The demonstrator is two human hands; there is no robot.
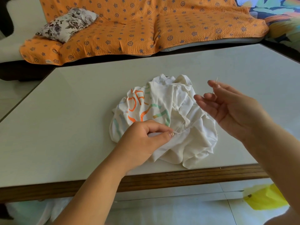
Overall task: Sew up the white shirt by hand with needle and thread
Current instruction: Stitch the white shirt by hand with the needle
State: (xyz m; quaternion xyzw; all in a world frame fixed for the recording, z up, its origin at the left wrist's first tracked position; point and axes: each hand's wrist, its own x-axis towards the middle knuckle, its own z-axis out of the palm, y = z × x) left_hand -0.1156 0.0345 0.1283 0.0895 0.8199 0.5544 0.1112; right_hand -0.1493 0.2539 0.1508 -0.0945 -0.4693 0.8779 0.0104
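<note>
A crumpled white shirt (181, 114) with orange and green print lies on the pale table (73, 103), near its front edge. My left hand (142, 140) rests on the shirt's near left side and pinches the white thread (181, 129) between thumb and forefinger. That thread runs right across the cloth. My right hand (230, 108) is raised above the shirt's right side, palm turned toward me. It pinches a thin needle (215, 86) between thumb and forefinger, with the tip pointing up. Its other fingers are loosely spread.
Beyond the table's far edge stands a sofa under an orange patterned cover (146, 26), with a floral cushion (68, 24) on its left. The table has a brown wooden front edge (178, 177). A yellow bag (266, 198) lies on the tiled floor at the lower right.
</note>
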